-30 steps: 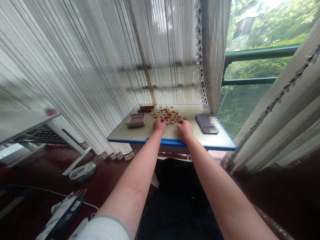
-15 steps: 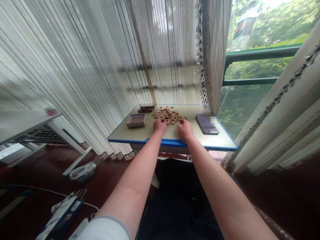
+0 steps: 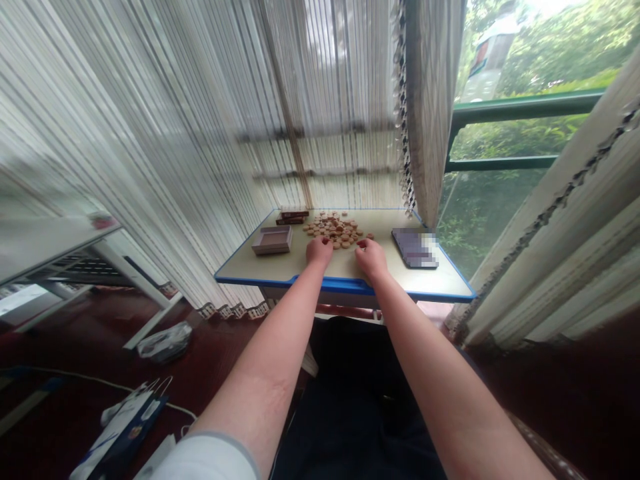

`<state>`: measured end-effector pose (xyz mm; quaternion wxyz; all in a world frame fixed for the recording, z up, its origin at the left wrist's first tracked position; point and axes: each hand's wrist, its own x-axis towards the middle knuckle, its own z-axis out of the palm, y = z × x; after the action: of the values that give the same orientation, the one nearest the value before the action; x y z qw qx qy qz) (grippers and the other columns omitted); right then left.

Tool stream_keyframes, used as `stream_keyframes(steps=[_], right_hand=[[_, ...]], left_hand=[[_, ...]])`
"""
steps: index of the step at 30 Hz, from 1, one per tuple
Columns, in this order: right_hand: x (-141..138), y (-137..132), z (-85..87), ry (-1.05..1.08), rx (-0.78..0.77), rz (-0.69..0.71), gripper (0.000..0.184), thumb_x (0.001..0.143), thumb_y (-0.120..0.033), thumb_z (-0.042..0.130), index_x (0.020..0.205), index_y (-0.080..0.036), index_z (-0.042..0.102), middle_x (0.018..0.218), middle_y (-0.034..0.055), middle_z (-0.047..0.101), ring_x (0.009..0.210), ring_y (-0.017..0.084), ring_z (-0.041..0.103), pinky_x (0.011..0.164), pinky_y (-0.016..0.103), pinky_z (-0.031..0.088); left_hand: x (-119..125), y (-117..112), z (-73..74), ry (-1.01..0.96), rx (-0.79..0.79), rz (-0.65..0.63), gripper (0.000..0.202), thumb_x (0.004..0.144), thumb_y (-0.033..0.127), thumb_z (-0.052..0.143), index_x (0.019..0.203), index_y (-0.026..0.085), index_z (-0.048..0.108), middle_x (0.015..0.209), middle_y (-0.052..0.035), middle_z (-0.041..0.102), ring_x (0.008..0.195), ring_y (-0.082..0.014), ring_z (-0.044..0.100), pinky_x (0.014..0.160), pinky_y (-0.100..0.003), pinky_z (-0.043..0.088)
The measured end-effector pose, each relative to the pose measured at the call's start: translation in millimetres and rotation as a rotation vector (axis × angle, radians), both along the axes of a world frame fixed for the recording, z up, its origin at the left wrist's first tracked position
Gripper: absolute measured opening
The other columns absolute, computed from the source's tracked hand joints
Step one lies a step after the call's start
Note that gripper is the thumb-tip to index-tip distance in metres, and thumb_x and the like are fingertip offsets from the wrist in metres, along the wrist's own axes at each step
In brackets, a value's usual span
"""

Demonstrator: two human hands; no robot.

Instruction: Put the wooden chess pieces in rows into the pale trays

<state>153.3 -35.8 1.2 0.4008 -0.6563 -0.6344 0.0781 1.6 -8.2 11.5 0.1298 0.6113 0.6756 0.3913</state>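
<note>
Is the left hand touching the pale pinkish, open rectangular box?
Apart. The head view shows a strip of smooth cream tabletop between the left hand and the box to its left.

Cream rectangular worktop (image 3: 270,268) here, rimmed bright blue; tan round discs (image 3: 345,238) towards its far edge; pinkish-beige open rectangular box (image 3: 271,251) by the left edge; sheer white curtain (image 3: 340,100), grey-striped, beyond!
</note>
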Motion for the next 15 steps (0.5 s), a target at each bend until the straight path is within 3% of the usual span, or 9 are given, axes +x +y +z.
stream_keyframes(steps=[9, 15], right_hand=[[0.8, 0.5, -0.1, -0.012, -0.019, -0.006, 0.031, 0.076, -0.018, 0.047, 0.1, -0.013, 0.067, 0.102, 0.0104, 0.068, 0.096, 0.02, 0.06, 0.088, 0.027, 0.042], [-1.5, 2.2, -1.8, -0.105, -0.021, -0.018, 0.033, 0.076, -0.018, 0.047, 0.101, -0.013, 0.066, 0.104, 0.0113, 0.067, 0.099, 0.021, 0.059, 0.089, 0.028, 0.041]], left_hand=[[-0.5, 1.3, -4.1, -0.006, 0.023, 0.009, 0.018, 0.079, 0.028, 0.054, 0.087, 0.02, 0.067, 0.09, -0.0062, 0.071, 0.088, -0.0195, 0.064, 0.078, -0.028, 0.047], [-7.2, -3.0, 0.2, -0.049, 0.031, -0.097, 0.019, 0.079, 0.027, 0.057, 0.094, 0.019, 0.066, 0.097, -0.005, 0.07, 0.092, -0.0171, 0.063, 0.082, -0.026, 0.047]])
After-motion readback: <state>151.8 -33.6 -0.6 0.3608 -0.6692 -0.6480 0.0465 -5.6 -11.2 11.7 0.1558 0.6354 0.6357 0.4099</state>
